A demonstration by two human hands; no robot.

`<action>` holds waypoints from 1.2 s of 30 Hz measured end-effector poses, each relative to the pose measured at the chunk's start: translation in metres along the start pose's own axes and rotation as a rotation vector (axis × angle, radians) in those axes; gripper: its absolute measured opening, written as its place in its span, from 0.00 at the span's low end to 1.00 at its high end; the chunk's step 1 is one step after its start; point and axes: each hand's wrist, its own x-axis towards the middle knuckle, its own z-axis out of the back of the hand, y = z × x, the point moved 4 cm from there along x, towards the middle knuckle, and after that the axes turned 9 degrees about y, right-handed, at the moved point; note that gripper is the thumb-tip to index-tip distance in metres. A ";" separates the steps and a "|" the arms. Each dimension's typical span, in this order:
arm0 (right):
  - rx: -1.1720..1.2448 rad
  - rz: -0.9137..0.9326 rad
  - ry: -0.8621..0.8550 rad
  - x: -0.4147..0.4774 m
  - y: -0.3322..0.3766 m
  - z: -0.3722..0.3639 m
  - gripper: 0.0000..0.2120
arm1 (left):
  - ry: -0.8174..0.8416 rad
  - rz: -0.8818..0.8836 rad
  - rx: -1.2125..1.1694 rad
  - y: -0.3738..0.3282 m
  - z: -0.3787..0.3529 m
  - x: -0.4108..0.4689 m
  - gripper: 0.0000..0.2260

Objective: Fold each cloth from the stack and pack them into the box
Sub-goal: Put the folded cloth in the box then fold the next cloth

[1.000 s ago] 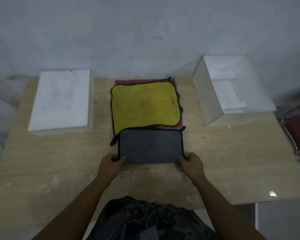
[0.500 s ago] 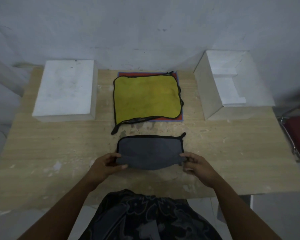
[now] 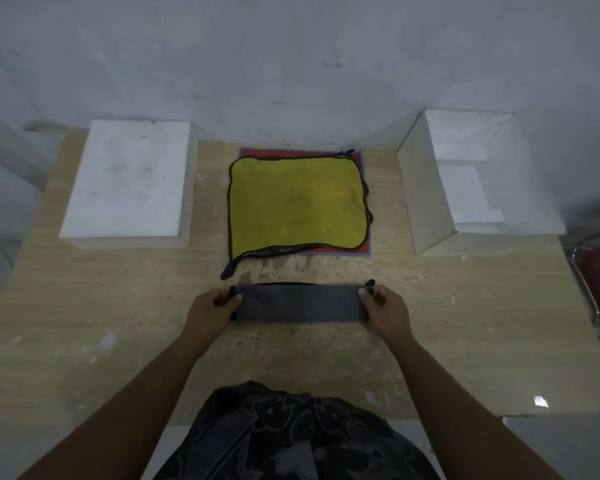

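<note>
Grey cloth (image 3: pixel 300 303), folded into a narrow strip, sits on the table (image 3: pixel 118 323) just in front of the stack (image 3: pixel 297 206), not touching it. The left hand (image 3: pixel 210 311) pinches the strip's left end and the right hand (image 3: pixel 385 310) its right end, hands apart. Open white box (image 3: pixel 426 188) right of the stack; white block (image 3: pixel 129 178) left of it.

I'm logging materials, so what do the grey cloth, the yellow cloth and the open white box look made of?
The grey cloth seems matte fabric, probably microfibre: folds limply, black-edged. The yellow cloth shows fuzzy pile, likely the same. The open white box has thick matte walls, possibly foam.
</note>
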 end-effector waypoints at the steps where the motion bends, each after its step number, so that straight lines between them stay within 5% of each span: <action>1: -0.017 0.005 -0.033 0.000 0.003 -0.001 0.17 | -0.031 0.011 -0.004 0.001 -0.001 0.003 0.07; 4: -0.050 -0.019 -0.073 0.001 0.009 -0.004 0.10 | -0.101 0.064 0.011 0.003 -0.004 0.009 0.13; 7: -0.010 -0.152 -0.015 0.004 0.006 -0.010 0.23 | -0.110 0.097 0.062 0.004 -0.012 0.009 0.18; 15: 0.138 -0.250 0.068 0.007 -0.004 -0.014 0.19 | 0.082 0.195 -0.246 0.001 -0.017 0.015 0.14; 20: 0.509 -0.326 0.099 0.000 -0.009 -0.014 0.16 | 0.040 0.154 -0.287 0.001 -0.010 0.021 0.16; 30: 0.367 -0.394 0.076 0.009 -0.011 -0.008 0.09 | 0.020 0.081 -0.196 0.011 -0.007 0.018 0.16; 36: 0.102 -0.179 -0.068 0.000 0.020 -0.010 0.11 | 0.108 0.088 -0.267 0.018 -0.010 0.017 0.18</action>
